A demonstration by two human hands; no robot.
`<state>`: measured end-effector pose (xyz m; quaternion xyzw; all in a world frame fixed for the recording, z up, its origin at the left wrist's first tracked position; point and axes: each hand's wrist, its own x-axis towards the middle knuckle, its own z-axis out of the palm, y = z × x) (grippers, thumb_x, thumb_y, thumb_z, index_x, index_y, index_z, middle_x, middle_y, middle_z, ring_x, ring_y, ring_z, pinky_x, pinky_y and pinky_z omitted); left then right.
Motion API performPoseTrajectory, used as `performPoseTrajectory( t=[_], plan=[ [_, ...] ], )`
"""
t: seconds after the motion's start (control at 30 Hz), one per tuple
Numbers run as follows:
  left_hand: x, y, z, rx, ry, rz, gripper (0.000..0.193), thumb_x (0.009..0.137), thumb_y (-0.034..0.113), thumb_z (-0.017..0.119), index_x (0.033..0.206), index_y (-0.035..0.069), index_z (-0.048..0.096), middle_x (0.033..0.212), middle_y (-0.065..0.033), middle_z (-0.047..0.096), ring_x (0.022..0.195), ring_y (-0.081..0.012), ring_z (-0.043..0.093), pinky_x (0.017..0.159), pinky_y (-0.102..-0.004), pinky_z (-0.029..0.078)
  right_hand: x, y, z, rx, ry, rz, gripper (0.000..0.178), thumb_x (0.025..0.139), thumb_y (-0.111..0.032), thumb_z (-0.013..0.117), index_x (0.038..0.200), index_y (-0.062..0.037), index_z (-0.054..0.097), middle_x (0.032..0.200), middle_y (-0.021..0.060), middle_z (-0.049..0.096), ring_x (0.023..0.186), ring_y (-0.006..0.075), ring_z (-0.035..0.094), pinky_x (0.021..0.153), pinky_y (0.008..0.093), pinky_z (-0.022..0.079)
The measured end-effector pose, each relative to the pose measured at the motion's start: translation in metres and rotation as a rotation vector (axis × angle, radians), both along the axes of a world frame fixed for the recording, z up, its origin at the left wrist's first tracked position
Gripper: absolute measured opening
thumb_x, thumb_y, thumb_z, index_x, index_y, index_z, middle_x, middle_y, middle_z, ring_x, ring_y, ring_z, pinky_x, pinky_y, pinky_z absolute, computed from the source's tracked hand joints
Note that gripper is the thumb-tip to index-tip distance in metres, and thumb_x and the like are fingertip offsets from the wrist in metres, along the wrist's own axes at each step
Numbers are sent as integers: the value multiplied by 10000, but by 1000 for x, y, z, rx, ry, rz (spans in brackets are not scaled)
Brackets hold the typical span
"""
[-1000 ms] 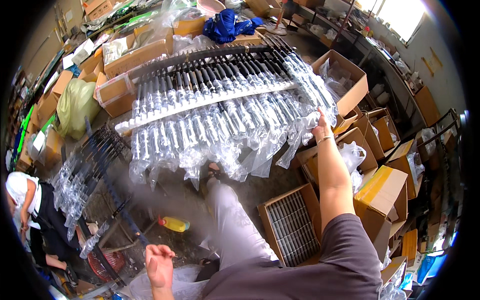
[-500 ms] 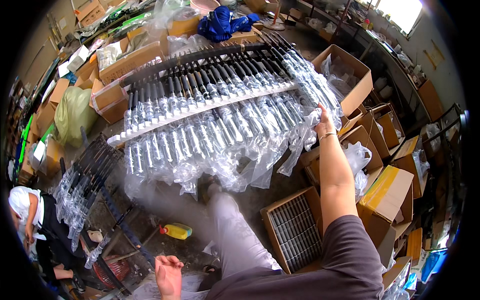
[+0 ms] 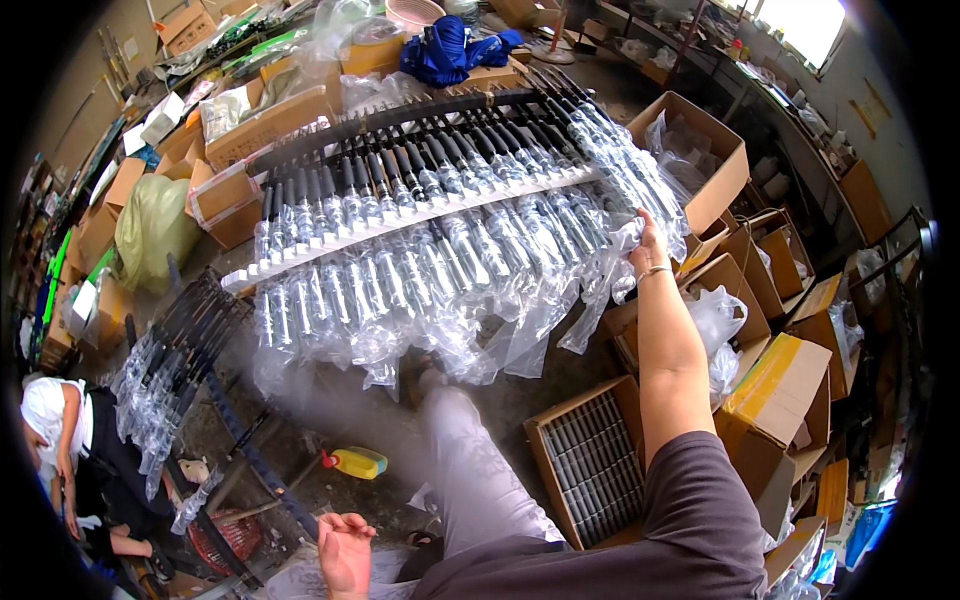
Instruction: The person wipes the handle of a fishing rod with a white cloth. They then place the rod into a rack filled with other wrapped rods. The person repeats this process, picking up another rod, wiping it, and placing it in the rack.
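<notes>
A long row of dark rods (image 3: 430,160), which look like fishing rods, lies across a white notched rail (image 3: 420,212). Clear plastic sleeves (image 3: 450,265) cover their handle ends and hang loose at the front. At the row's right end, more sleeved rods (image 3: 625,160) lie close together on top. There my right hand (image 3: 650,247), arm stretched out, is closed on the sleeved end of a rod; part of its grip is hidden. My left hand (image 3: 345,553) is low near my body, palm turned up, fingers loosely bent and apart, with nothing in it.
An open carton of grey tubes (image 3: 590,465) stands on the floor by my right arm. Cartons (image 3: 775,390) crowd the right side. A yellow bottle (image 3: 357,462) lies near my leg. Left, another rack holds sleeved rods (image 3: 165,385), with a person (image 3: 75,450) beside it.
The whole scene sits slightly further right in the picture. The person at the left has lowered an arm. My right hand keeps its place at the rods; my left hand stays raised and empty.
</notes>
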<state>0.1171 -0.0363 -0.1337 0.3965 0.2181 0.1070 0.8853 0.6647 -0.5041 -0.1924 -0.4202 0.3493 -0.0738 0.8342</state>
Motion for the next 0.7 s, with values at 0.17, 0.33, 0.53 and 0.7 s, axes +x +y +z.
performPoseTrajectory(
  t=[0.17, 0.33, 0.53, 0.7],
  plan=[
    [-4, -3, 2, -11, 18, 23, 415, 826, 419, 688, 970, 110, 451, 936, -96, 558, 883, -205, 513, 802, -376, 437, 1, 4, -3, 27, -37, -40, 304, 756, -228, 775, 912, -37, 597, 726, 65, 610, 586, 257, 595, 568, 469, 508],
    [-5, -2, 2, -6, 27, 29, 427, 813, 422, 699, 969, 112, 452, 938, -95, 558, 881, -205, 514, 801, -377, 438, -17, 11, 11, 7, -13, -18, 305, 760, -235, 772, 922, -45, 596, 734, 69, 617, 589, 255, 603, 591, 482, 518],
    [-6, -1, 1, -13, 28, 30, 428, 810, 419, 705, 967, 111, 452, 934, -98, 556, 880, -206, 515, 796, -373, 440, -6, -7, -8, 38, -54, -52, 331, 776, -235, 760, 969, -20, 598, 778, 84, 620, 620, 261, 609, 597, 465, 523],
    [-9, -1, -3, -22, 28, 39, 425, 815, 416, 702, 969, 108, 452, 935, -100, 555, 882, -207, 513, 796, -371, 439, -5, -1, -8, 9, -30, -92, 395, 793, -263, 752, 1046, -4, 594, 863, 100, 621, 684, 271, 615, 634, 464, 525]
  ],
)
